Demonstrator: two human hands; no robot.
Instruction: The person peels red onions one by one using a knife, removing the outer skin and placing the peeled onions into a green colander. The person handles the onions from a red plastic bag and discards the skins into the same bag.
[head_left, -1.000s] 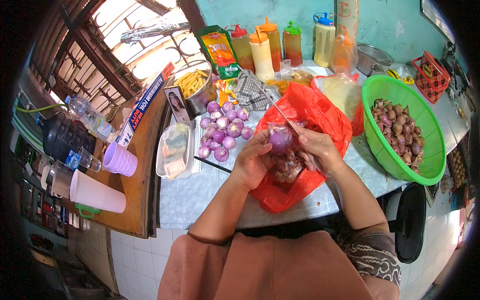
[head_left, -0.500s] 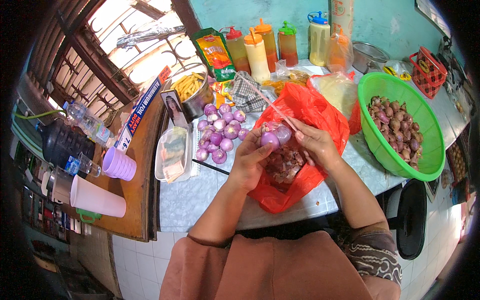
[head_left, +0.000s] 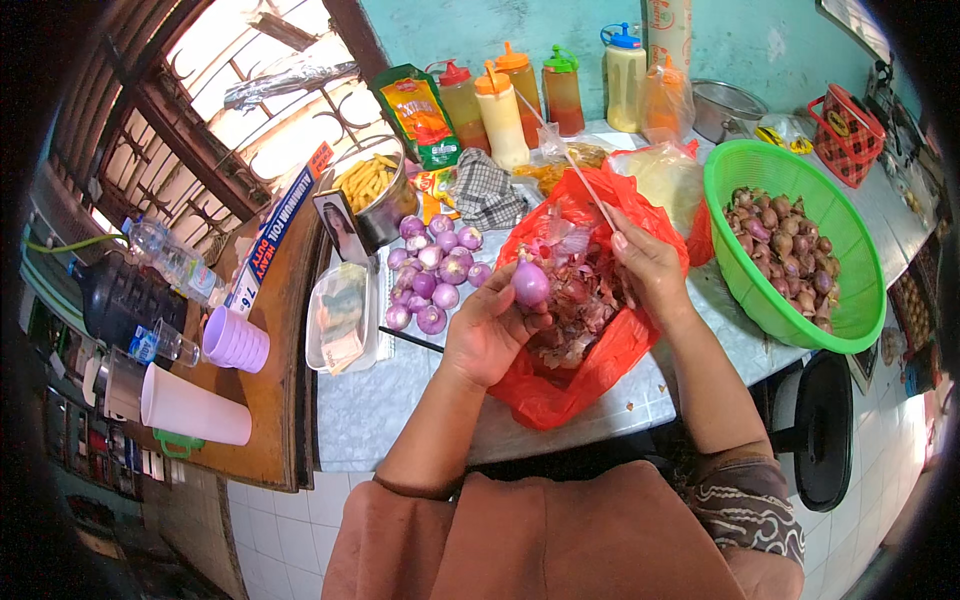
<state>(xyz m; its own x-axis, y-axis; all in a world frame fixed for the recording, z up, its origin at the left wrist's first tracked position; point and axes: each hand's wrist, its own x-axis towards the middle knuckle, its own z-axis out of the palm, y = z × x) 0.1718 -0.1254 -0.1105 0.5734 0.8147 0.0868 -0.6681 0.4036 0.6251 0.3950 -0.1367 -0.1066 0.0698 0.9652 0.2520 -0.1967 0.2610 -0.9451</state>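
Observation:
A peeled purple shallot point(head_left: 531, 284) sits between the thumb and fingers of my left hand point(head_left: 487, 330), over a red plastic bag point(head_left: 570, 395). My right hand point(head_left: 648, 262) is closed on a long thin knife point(head_left: 566, 150), its blade seen nearly edge-on and slanting up and to the far left. Below both hands, dry shallot skins point(head_left: 578, 315) fill the open bag. Just left of the bag lies a pile of peeled shallots point(head_left: 431, 268). Unpeeled shallots point(head_left: 785, 245) rest in a green plastic basket point(head_left: 728, 270) at the right.
Sauce bottles point(head_left: 500, 120) line the back by the wall. A steel pot point(head_left: 388, 212) of yellow sticks and a checked cloth point(head_left: 487, 190) stand behind the peeled pile. A clear plastic box point(head_left: 318, 345) is at the left, beside a wooden table point(head_left: 270, 400) with purple cups point(head_left: 237, 340).
My hands have moved apart, and the loose skin by the shallot has come away from it. The knife now points more steeply upward. More skins show in the bag.

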